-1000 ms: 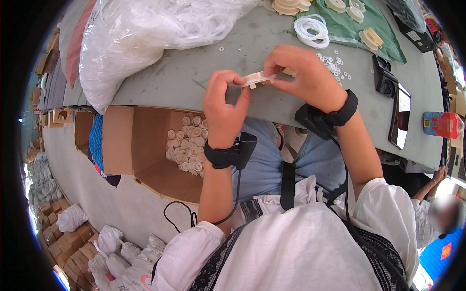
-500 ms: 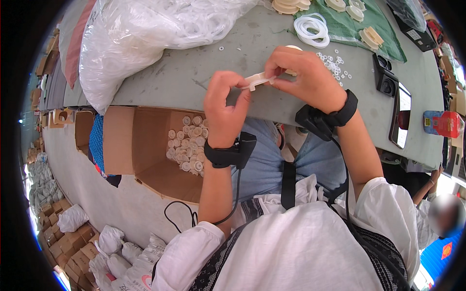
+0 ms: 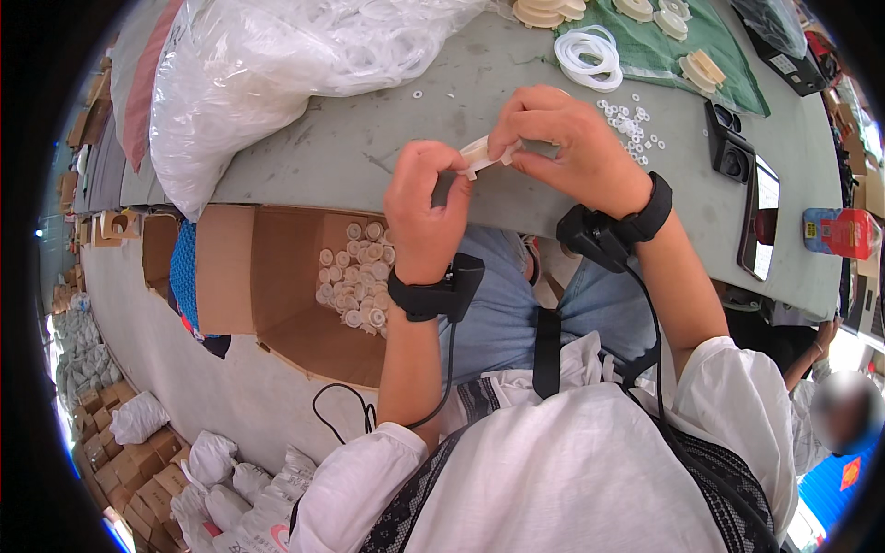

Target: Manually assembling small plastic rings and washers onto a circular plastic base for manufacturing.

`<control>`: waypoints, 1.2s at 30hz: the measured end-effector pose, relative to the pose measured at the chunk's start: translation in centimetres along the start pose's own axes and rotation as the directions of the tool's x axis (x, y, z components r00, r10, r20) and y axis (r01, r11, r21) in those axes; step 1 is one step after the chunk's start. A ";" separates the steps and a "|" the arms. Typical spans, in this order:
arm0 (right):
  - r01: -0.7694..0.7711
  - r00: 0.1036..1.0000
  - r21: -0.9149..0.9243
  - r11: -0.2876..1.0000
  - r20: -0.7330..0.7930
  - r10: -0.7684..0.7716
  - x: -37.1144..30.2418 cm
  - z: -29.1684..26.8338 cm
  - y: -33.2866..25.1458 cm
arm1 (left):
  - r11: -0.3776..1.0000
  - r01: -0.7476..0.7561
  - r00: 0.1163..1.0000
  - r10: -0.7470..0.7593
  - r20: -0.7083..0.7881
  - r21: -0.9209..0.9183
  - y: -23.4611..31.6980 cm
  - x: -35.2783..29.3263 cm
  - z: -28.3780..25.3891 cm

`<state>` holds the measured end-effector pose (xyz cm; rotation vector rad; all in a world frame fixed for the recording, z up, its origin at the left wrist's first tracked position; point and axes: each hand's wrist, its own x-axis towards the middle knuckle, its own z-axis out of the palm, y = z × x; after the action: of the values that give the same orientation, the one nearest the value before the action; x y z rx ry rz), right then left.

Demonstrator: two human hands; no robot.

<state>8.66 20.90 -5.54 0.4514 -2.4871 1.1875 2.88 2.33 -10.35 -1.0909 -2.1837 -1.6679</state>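
Observation:
Above the table's near edge, my left hand [image 3: 428, 205] and my right hand [image 3: 573, 147] grip one cream round plastic part [image 3: 479, 152] between them. My left thumb and forefinger pinch its left end. The right fingers curl over its other side, with the thumb underneath, so part of it is hidden. Small white rings [image 3: 634, 124] lie scattered on the table just beyond my right hand. Below and left of my left hand, an open cardboard box [image 3: 300, 318] holds many small cream round parts [image 3: 355, 281].
A large clear bag [image 3: 244, 83] of white rings fills the table's far left. White tubing rings [image 3: 587, 57] and cream discs [image 3: 702, 71] lie by a green cloth [image 3: 737, 88]. At right are a black case [image 3: 730, 143], a phone [image 3: 759, 217] and a red-capped container [image 3: 839, 232].
My right fingers have shifted slightly left and closer to my left hand on the cream part. The part has turned, showing more of its rim. My left hand has barely moved.

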 end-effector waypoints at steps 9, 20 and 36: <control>-0.081 0.995 0.088 0.993 -0.058 0.086 0.0 0.4 0.0 | 0.996 0.040 0.998 -0.044 -0.049 -0.083 -1.7 -0.9 0.0; -0.111 0.989 0.145 0.983 -0.079 0.124 -0.2 0.5 -0.4 | 0.922 0.135 0.978 -0.183 -0.099 -0.363 -1.1 -0.7 0.0; 0.064 0.991 -0.026 0.998 -0.119 -0.067 -0.1 1.4 -0.6 | 0.978 0.206 0.970 -0.207 -0.130 -0.020 -1.1 -0.8 0.8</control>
<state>8.80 19.48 -6.01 0.4393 -2.3623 1.1268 3.00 2.57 -11.87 -0.7518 -2.2726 -1.7748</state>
